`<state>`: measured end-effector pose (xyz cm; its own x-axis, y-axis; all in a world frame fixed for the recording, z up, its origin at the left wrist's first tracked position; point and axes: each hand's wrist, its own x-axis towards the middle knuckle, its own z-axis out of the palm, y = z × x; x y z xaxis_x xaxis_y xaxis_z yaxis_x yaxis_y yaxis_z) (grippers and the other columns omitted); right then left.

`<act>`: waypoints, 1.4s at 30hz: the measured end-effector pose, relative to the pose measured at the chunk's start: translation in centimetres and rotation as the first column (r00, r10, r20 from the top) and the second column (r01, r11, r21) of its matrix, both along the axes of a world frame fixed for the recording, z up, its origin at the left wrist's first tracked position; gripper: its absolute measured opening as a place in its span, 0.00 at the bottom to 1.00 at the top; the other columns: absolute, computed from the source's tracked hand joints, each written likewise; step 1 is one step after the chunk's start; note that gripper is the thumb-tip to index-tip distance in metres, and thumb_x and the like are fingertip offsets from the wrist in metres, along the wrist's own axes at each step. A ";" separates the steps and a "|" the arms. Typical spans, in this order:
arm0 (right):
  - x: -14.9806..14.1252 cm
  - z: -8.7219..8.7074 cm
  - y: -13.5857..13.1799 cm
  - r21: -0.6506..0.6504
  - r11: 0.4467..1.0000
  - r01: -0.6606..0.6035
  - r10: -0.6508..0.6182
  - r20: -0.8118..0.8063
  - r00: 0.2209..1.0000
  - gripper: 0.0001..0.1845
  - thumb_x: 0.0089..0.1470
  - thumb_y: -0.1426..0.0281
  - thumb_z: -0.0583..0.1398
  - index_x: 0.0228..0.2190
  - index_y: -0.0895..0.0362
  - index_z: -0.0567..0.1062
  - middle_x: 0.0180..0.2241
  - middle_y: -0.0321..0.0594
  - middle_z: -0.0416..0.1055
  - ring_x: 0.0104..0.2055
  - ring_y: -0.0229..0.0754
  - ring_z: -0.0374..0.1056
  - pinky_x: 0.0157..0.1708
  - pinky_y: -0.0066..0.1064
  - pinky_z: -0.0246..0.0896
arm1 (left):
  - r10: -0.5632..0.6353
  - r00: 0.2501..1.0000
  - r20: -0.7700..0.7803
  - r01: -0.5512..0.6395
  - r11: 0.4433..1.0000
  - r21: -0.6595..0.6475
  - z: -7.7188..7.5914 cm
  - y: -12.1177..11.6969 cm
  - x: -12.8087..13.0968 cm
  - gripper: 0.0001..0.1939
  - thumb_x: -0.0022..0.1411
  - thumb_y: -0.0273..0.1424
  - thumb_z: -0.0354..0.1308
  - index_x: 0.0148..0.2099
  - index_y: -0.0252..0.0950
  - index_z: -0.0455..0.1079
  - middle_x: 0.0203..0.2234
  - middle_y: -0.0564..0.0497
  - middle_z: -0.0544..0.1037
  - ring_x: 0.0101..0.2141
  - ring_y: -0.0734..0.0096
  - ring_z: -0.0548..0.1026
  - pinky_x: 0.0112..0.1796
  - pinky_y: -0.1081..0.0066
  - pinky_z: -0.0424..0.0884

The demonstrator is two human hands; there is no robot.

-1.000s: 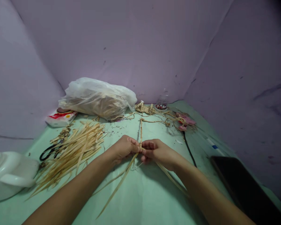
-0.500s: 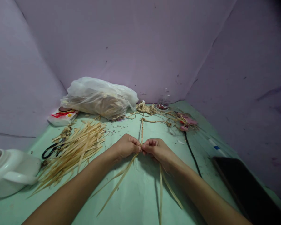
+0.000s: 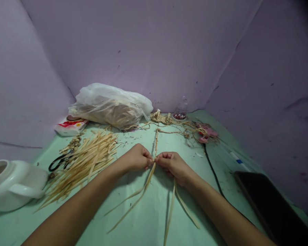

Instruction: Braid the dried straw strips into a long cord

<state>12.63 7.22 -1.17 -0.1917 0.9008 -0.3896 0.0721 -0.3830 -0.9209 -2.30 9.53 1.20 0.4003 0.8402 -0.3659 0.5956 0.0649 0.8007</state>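
Pinches with the fingers [image 3: 147, 161] of both hands at one spot on a thin twisted cord [image 3: 156, 141], thumbs and forefingers nearly meeting: left hand [image 3: 137, 159] closed on the cord's near end from one side, right hand [image 3: 173, 165] closed on the same end from the other, tips almost touching. Holds that cord over the middle of a green table [image 3: 143, 218], straight ahead. Trails two loose strips [image 3: 149, 178] back from the pinch to the left, and two more pale strips [image 3: 171, 203] from beneath the right hand; cannot tell whether gripped in that palm. Shows a white jug [image 3: 20, 184] at far left, a flat black slab [image 3: 269, 205] at far right. Next, a heap of straw [image 3: 84, 164] partly over black-handled scissors [image 3: 56, 164], and opposite, a black cable [image 3: 209, 162] near a blue-banded white stick [image 3: 237, 159]. Farther on, from the cord's far end, string [image 3: 171, 132] leading right toward a tangle around a pink object [image 3: 209, 133]. Beyond, a red-and-white box [image 3: 72, 127], a plastic bag [image 3: 113, 106] bulging with straw-coloured stuff, a woven piece [image 3: 161, 118], and a clear bottle [image 3: 179, 115] with small beads at the bottom, before a purple wall [image 3: 154, 44].
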 end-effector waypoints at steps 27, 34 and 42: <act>-0.5 -0.9 -0.3 -0.052 0.998 0.032 -0.030 0.042 0.999 0.12 0.38 0.63 0.60 0.22 0.60 0.68 0.09 0.25 0.46 0.11 0.25 0.38 0.12 0.24 0.28 | 0.396 0.751 -0.528 -0.101 0.859 0.501 7.6 2.2 -11.1 0.10 0.41 0.34 0.52 0.24 0.34 0.72 0.16 0.53 0.69 0.21 0.73 0.65 0.22 0.76 0.56; -0.5 -0.8 -0.3 -0.071 0.997 0.019 -0.015 0.047 0.999 0.13 0.39 0.62 0.60 0.21 0.60 0.67 0.10 0.25 0.47 0.12 0.25 0.38 0.13 0.24 0.28 | 0.208 0.601 -0.772 0.052 0.953 0.297 7.6 1.8 -13.3 0.09 0.37 0.29 0.50 0.24 0.38 0.71 0.19 0.52 0.72 0.22 0.72 0.67 0.22 0.76 0.57; -0.7 -0.5 -0.2 -0.087 0.996 0.026 -0.022 0.043 0.999 0.13 0.38 0.63 0.60 0.21 0.61 0.67 0.10 0.25 0.45 0.13 0.26 0.38 0.14 0.24 0.28 | 0.241 0.442 -0.864 -0.041 0.968 0.249 5.7 3.4 -14.0 0.13 0.37 0.27 0.50 0.27 0.37 0.72 0.27 0.46 0.76 0.27 0.66 0.71 0.26 0.73 0.62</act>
<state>11.90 6.98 -1.69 -0.1524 0.8670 -0.4745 0.1000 -0.4641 -0.8801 -16.33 12.96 6.92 -0.1853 0.9368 -0.2967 0.9780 0.1464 -0.1483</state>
